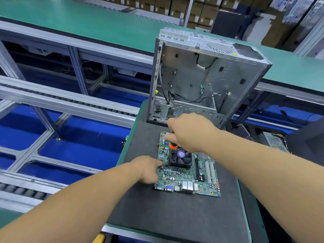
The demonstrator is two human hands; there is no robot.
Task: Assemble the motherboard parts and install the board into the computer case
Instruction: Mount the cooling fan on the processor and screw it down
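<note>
Two hands are seen over 1 green motherboard point(188, 174), laid flat on the dark-matted counter point(175, 216) w/ 1 black fan cooler point(180, 157) mounted at centre and white slots at right. Left hand point(147, 170) is curled w/ fingertips pressed by the cooler's corner; right hand point(190, 132) is closed round 1 orange-collared screwdriver point(173, 146). One open metal case point(201, 79) is stood upright just behind the board, loose cables inside.

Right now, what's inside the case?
Inside the computer case: loose black cables and bare metal panels, no board. The motherboard lies on the mat. The right hand covers the lower front edge.
</note>
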